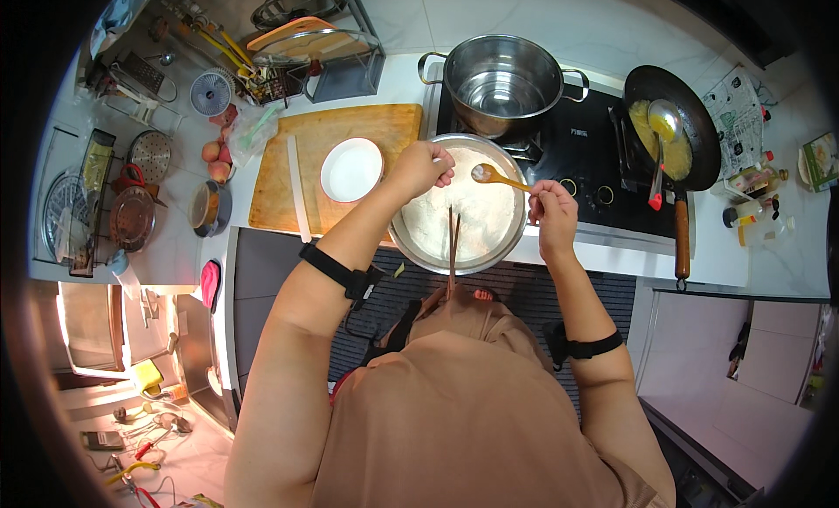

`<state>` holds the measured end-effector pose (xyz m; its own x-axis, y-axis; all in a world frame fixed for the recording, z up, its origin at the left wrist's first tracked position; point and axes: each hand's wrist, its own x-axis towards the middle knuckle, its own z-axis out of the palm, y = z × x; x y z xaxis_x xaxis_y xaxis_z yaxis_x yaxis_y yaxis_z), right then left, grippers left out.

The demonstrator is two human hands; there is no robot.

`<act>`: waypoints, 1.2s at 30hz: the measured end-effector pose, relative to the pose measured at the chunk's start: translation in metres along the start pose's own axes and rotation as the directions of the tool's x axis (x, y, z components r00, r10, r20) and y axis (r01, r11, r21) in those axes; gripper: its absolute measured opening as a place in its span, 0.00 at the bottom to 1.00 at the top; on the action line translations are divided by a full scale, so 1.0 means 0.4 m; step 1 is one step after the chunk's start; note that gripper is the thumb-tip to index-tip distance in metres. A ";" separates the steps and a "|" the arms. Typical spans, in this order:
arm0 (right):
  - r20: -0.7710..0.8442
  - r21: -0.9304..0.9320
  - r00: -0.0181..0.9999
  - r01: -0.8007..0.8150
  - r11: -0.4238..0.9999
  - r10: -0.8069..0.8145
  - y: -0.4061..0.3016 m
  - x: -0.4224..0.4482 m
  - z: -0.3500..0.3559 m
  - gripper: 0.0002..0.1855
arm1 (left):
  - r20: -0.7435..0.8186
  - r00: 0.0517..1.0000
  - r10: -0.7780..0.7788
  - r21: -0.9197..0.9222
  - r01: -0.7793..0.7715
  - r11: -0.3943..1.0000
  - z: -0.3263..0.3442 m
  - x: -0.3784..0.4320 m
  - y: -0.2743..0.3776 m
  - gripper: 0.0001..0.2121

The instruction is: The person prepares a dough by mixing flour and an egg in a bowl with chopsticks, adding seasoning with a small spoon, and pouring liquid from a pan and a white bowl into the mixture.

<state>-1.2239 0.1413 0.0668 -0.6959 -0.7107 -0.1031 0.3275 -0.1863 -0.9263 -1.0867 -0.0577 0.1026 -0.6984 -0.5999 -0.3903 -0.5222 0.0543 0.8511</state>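
In my right hand (554,210) is the handle of a small wooden spoon (486,174), which holds a little white stuff over a large metal bowl (402,246). White flour-like powder (452,223) covers the inside of that bowl. My left hand (426,170) is over the bowl's left rim with its fingertips pinched together; whether anything is between them cannot be seen. A pair of chopsticks (453,242) leans in the bowl, against the near rim. Left of the bowl, a white bowl with a red rim (352,170) stands on a wooden cutting board (400,121).
A steel pot (503,82) stands on the black cooktop (583,151) behind the metal bowl. To the right, a wok (704,141) holds yellow food and a ladle (665,125). A white strip (297,187) lies on the board. Peaches (215,155) and a small fan (211,92) are further left.
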 end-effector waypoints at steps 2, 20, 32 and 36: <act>-0.013 0.008 1.000 0.013 1.000 -0.012 -0.002 0.001 -0.012 0.08 | 0.023 0.999 0.044 0.153 -0.047 0.987 -0.006 -0.004 -0.009 0.05; -0.102 -0.006 0.995 0.013 1.000 -0.014 -0.036 -0.024 -0.053 0.08 | -0.054 0.887 0.458 0.629 -0.326 0.706 -0.031 0.084 -0.001 0.09; -0.089 -0.023 0.996 0.009 1.000 -0.011 -0.016 -0.027 -0.058 0.08 | 0.159 0.982 0.098 0.451 -0.160 0.878 -0.057 -0.055 -0.120 0.09; -0.020 -0.069 0.999 0.043 0.997 -0.045 -0.015 -0.035 -0.057 0.08 | 0.326 0.945 0.028 0.470 -0.188 0.862 0.016 -0.099 -0.092 0.08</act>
<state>-1.2306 0.1679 0.0654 -0.7224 -0.6880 -0.0689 0.2524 -0.1696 -0.9526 -1.0427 -0.0309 0.0844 -0.8342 -0.3052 -0.4593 -0.5492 0.5346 0.6423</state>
